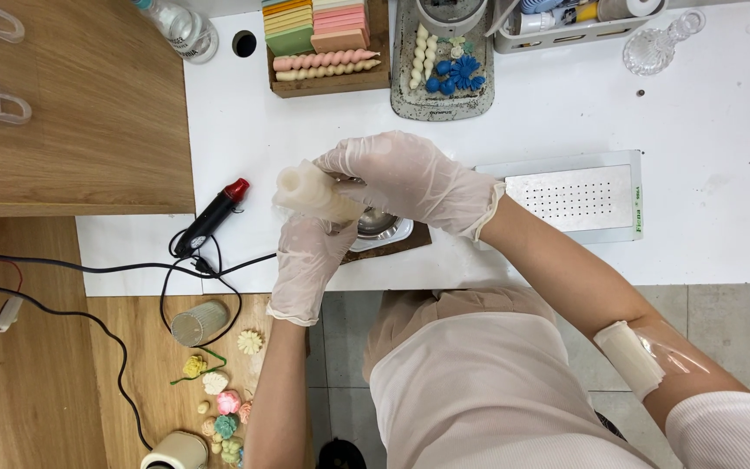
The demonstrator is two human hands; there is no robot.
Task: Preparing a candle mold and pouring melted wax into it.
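Both my hands wear thin white gloves and hold a pale, translucent cylindrical mould (310, 193) over the white table (705, 122). My left hand (308, 260) grips it from below. My right hand (405, 178) closes over its near end from above. Under the hands sits a small shiny metal bowl (379, 226) on a dark brown mat (401, 243).
A black heat gun with a red tip (212, 217) and its cable lie left. A perforated metal plate (576, 198) sits right. Behind are twisted candles in a wooden box (327, 65), a tray with blue flowers (444, 69) and a glass bottle (653, 48). Small wax flowers (219, 404) lie on the wood.
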